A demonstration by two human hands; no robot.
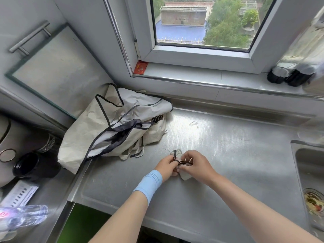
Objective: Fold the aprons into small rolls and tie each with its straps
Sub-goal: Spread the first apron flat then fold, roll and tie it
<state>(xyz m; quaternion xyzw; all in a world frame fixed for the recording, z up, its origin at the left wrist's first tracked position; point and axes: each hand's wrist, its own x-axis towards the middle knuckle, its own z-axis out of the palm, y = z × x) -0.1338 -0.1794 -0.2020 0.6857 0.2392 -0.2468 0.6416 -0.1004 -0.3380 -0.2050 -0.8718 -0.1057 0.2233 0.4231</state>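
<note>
Far left, off the worktop: a dark cup (28, 166) and a clear bottle (22, 216). Neither belongs to the task.

Left of centre, a pile of aprons (112, 127) lies loose against the back corner of the steel counter (228, 155). The cloth is pale with dark edging; dark straps trail over and below it. How many aprons the pile holds cannot be told. None of them is folded, rolled or tied.

Centre: the apron in work is a small roll (184, 174), resting on the counter near its front edge, well apart from the pile. Most of it is hidden by the hands; only a pale corner shows beneath them.

The left hand (166, 166), with a blue band on the wrist, is closed in a pinch on a loop of the dark strap (178, 161). The right hand (196, 165) is closed on the other run of the same strap, just beside the left. The strap crosses between the two hands above the roll.

Judged status: folding and rolling of this apron are complete; the tie is being made and is not yet seen finished. No finished roll is visible elsewhere on the counter. Remaining: close this knot, then process the whole pile.

Right: the sink (308, 172), not in use.
</note>
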